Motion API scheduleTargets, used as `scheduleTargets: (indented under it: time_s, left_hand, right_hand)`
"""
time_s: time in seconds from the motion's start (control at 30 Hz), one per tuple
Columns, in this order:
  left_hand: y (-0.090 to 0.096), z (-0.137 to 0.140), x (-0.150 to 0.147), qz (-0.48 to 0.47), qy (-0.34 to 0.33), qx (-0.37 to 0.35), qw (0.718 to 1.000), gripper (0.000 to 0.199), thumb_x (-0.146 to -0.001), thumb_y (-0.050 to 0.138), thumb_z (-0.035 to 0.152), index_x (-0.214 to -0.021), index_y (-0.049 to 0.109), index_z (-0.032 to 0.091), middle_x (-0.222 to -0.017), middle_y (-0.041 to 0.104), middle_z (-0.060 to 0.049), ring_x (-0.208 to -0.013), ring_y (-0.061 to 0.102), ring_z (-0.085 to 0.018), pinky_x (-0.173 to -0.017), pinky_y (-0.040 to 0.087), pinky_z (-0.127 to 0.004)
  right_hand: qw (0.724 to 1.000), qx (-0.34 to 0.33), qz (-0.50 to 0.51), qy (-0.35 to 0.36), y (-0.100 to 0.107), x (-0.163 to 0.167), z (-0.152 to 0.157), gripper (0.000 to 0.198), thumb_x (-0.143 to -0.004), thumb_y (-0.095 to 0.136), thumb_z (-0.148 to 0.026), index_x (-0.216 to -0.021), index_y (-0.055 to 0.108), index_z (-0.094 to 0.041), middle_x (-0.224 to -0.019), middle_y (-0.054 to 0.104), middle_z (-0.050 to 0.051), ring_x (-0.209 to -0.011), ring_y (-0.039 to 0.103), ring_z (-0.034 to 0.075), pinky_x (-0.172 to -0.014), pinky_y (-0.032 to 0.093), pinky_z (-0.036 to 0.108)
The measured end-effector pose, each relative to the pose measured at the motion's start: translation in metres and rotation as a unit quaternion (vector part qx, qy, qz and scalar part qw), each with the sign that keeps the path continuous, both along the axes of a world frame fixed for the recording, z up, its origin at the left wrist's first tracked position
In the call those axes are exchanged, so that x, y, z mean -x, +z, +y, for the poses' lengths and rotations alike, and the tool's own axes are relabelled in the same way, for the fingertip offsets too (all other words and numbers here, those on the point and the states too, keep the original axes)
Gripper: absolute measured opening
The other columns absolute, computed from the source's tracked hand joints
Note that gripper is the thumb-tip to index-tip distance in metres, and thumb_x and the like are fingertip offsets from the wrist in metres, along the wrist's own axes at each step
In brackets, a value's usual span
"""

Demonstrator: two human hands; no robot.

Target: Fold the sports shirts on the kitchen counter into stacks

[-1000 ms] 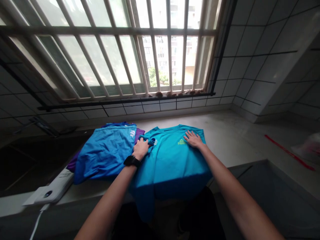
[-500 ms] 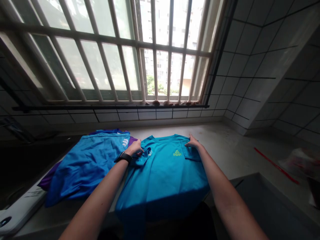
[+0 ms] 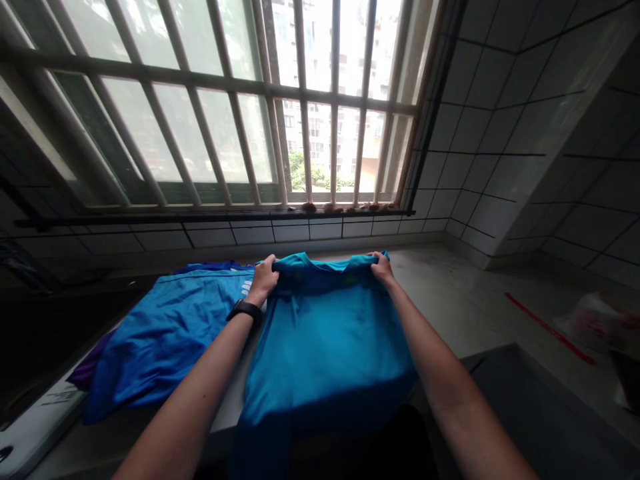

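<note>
A teal shirt (image 3: 330, 333) hangs from both hands at its shoulders, collar toward the window, its lower part draping over the counter's front edge. My left hand (image 3: 265, 277), with a black watch on the wrist, is closed on the left shoulder. The other shoulder is gripped by my right hand (image 3: 383, 268). The chest logo is now in the shaded fold below the collar and hard to read. Left of the shirt lies a pile of blue clothes (image 3: 165, 333), with a purple garment (image 3: 90, 363) showing beneath it.
A pale counter (image 3: 440, 293) runs under a barred window (image 3: 240, 87). At right are a sunken grey basin (image 3: 520, 413), a red strip (image 3: 550, 327) and a clear plastic bag (image 3: 600, 320). A white board-like object (image 3: 35, 420) sits at lower left.
Both hands have raised the shirt's shoulders off the counter and toward the window. The upper part has folded, and the chest logo has dropped into shade. The blue pile stays put.
</note>
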State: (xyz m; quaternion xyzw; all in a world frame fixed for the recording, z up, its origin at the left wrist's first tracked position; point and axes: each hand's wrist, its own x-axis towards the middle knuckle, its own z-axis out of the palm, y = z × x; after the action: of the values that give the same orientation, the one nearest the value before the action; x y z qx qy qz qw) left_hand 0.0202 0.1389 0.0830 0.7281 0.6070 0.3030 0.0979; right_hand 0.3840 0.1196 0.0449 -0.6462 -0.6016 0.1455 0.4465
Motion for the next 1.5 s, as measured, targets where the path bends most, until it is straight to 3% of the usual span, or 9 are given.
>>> scheduleTargets:
  time_s: [0.1, 0.23, 0.4, 0.6, 0.8, 1.03, 1.2, 1.37, 1.5]
  left_hand:
    - [0.007, -0.010, -0.001, -0.036, -0.031, -0.025, 0.999, 0.015, -0.075, 0.052, 0.016, -0.087, 0.059, 0.021, -0.113, 0.077, -0.011, -0.106, 0.071, -0.025, -0.091, 0.053, -0.031]
    - [0.006, -0.032, 0.003, -0.007, -0.053, 0.023, 0.998, 0.009, -0.075, 0.054, 0.023, -0.081, 0.061, 0.021, -0.098, 0.079, -0.009, -0.099, 0.071, -0.026, -0.090, 0.053, -0.031]
    - [-0.001, -0.074, 0.024, -0.069, -0.064, -0.004, 0.996, 0.024, -0.079, 0.051, 0.025, -0.094, 0.068, 0.020, -0.114, 0.079, -0.007, -0.105, 0.072, -0.025, -0.096, 0.054, -0.030]
    - [-0.051, -0.133, 0.039, -0.019, -0.161, 0.093, 0.982, 0.039, -0.070, 0.054, 0.012, -0.102, 0.074, 0.022, -0.136, 0.073, -0.009, -0.128, 0.067, -0.028, -0.114, 0.050, -0.039]
    - [-0.087, -0.134, 0.026, 0.073, -0.152, 0.117, 0.979, 0.046, -0.068, 0.048, -0.002, -0.099, 0.073, 0.021, -0.162, 0.052, -0.010, -0.147, 0.053, -0.026, -0.127, 0.037, -0.042]
    - [-0.070, -0.082, 0.001, 0.068, -0.129, 0.122, 0.982, 0.040, -0.068, 0.047, -0.003, -0.093, 0.070, 0.017, -0.149, 0.063, -0.016, -0.144, 0.055, -0.023, -0.124, 0.040, -0.036]
    - [-0.042, -0.070, -0.008, 0.070, -0.100, 0.110, 0.986, 0.041, -0.068, 0.047, -0.001, -0.097, 0.072, 0.014, -0.134, 0.072, -0.018, -0.136, 0.062, -0.026, -0.121, 0.043, -0.039]
    - [-0.026, -0.109, 0.024, -0.001, -0.097, 0.056, 0.994, 0.038, -0.073, 0.051, 0.010, -0.100, 0.075, 0.019, -0.144, 0.068, -0.010, -0.137, 0.061, -0.027, -0.121, 0.044, -0.037]
    - [-0.032, -0.166, 0.055, -0.058, -0.133, 0.077, 0.986, 0.014, -0.079, 0.055, 0.028, -0.069, 0.064, 0.025, -0.145, 0.069, -0.006, -0.129, 0.065, -0.029, -0.113, 0.050, -0.036]
  right_hand:
    - [0.998, -0.036, 0.048, -0.008, 0.006, 0.008, -0.015, 0.025, -0.076, 0.056, -0.022, -0.098, 0.067, -0.021, -0.129, 0.072, 0.010, -0.123, 0.065, 0.026, -0.108, 0.052, 0.043]
    - [0.998, 0.018, 0.058, 0.034, 0.003, 0.016, -0.043, 0.013, -0.079, 0.063, -0.025, -0.089, 0.069, -0.020, -0.131, 0.072, 0.013, -0.128, 0.064, 0.029, -0.113, 0.048, 0.046]
    - [0.996, -0.018, 0.072, 0.058, 0.000, 0.016, -0.090, 0.025, -0.086, 0.064, -0.032, -0.105, 0.074, -0.020, -0.132, 0.073, 0.012, -0.128, 0.065, 0.030, -0.114, 0.048, 0.045]
    - [0.988, 0.068, -0.018, 0.134, -0.037, 0.012, -0.158, 0.024, -0.094, 0.053, -0.030, -0.092, 0.075, -0.021, -0.144, 0.067, 0.012, -0.128, 0.067, 0.031, -0.110, 0.052, 0.048]
    - [0.970, 0.111, -0.176, 0.129, -0.062, 0.014, -0.154, 0.025, -0.082, 0.050, -0.005, -0.080, 0.068, -0.022, -0.155, 0.059, 0.012, -0.145, 0.053, 0.028, -0.117, 0.047, 0.046]
    - [0.975, 0.140, -0.164, 0.057, -0.043, 0.018, -0.105, 0.027, -0.078, 0.048, 0.002, -0.072, 0.059, -0.021, -0.146, 0.065, 0.013, -0.140, 0.057, 0.025, -0.114, 0.047, 0.040]
    - [0.984, 0.137, -0.105, 0.036, -0.014, 0.024, -0.091, 0.022, -0.085, 0.045, -0.011, -0.074, 0.060, -0.022, -0.103, 0.078, 0.010, -0.107, 0.072, 0.028, -0.096, 0.056, 0.039]
    - [0.996, 0.050, 0.048, 0.063, -0.009, 0.015, -0.141, 0.027, -0.094, 0.047, -0.036, -0.095, 0.070, -0.021, -0.111, 0.079, 0.011, -0.105, 0.072, 0.029, -0.094, 0.056, 0.039]
    - [0.995, 0.032, 0.062, 0.066, -0.022, 0.009, -0.202, 0.019, -0.087, 0.054, -0.039, -0.085, 0.065, -0.024, -0.133, 0.074, 0.012, -0.116, 0.069, 0.030, -0.101, 0.052, 0.043]
